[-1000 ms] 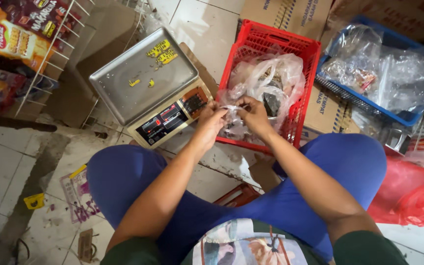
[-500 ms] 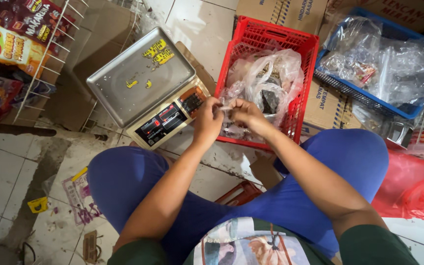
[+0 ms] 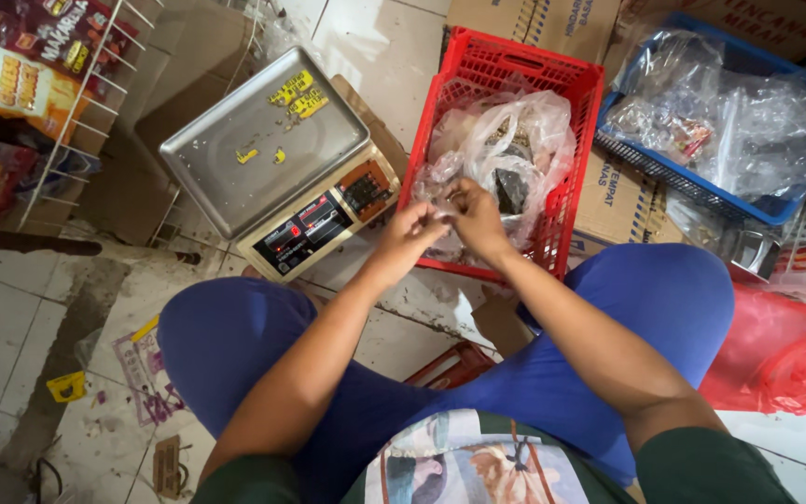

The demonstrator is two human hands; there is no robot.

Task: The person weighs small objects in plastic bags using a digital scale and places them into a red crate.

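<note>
I sit on the floor with my knees apart. My left hand (image 3: 409, 233) and my right hand (image 3: 474, 217) meet at the near edge of a red plastic crate (image 3: 578, 112). Both pinch a small clear plastic bag (image 3: 443, 217) between their fingertips; what it holds is hidden. Inside the crate lies a large clear bag (image 3: 506, 140) with dark contents. A digital scale (image 3: 277, 163) with a steel pan stands just left of my left hand.
A blue crate (image 3: 799, 201) with clear bags stands at the right on cardboard boxes (image 3: 608, 201). A red plastic bag (image 3: 781, 350) lies by my right knee. A white wire rack (image 3: 58, 140) with snack packets stands at the left. Scraps litter the tile floor (image 3: 11, 308).
My hands have stayed together at the crate's near edge, working the small bag with small finger movements. The view has shifted slightly.
</note>
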